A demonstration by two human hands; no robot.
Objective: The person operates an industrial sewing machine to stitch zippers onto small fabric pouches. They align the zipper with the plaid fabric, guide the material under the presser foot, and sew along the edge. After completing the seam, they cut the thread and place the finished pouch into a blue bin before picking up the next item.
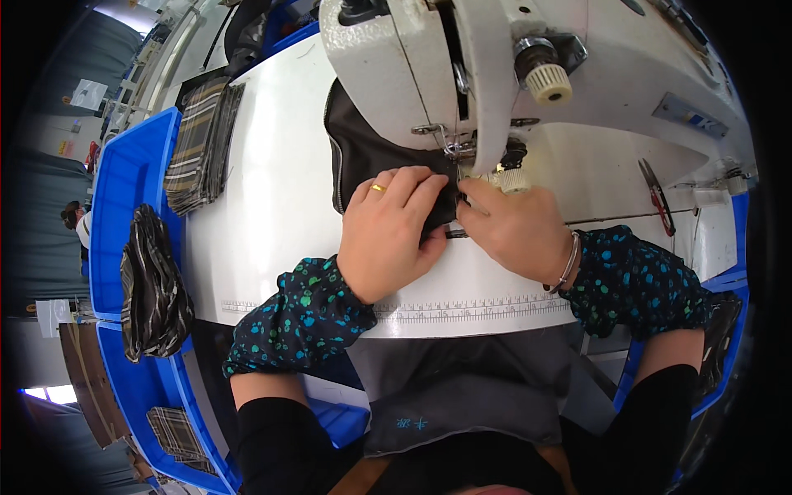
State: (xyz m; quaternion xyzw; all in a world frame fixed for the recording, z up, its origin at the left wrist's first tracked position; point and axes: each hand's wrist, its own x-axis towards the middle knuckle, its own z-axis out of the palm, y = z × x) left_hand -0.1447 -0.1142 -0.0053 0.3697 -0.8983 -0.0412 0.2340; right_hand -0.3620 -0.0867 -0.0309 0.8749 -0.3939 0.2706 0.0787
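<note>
A dark brown-black fabric piece (367, 132) with a zipper (337, 169) along its left edge lies on the white sewing table, partly beneath the head of a sewing machine (404, 74). My left hand (388, 231) rests on the fabric with its fingers stretched over it and its thumb apart. Close to the presser foot (464, 151), my right hand (516, 227) pinches the fabric's right edge between thumb and forefinger. The fingertips hide the exact spot they grip.
Red-handled thread snips (660, 198) lie at the right. Stacked plaid fabric pieces (202, 148) sit at the left, by a blue bin (124, 239) with a striped bundle (153, 285) over its edge. A printed ruler strip (445, 315) runs along the table's front.
</note>
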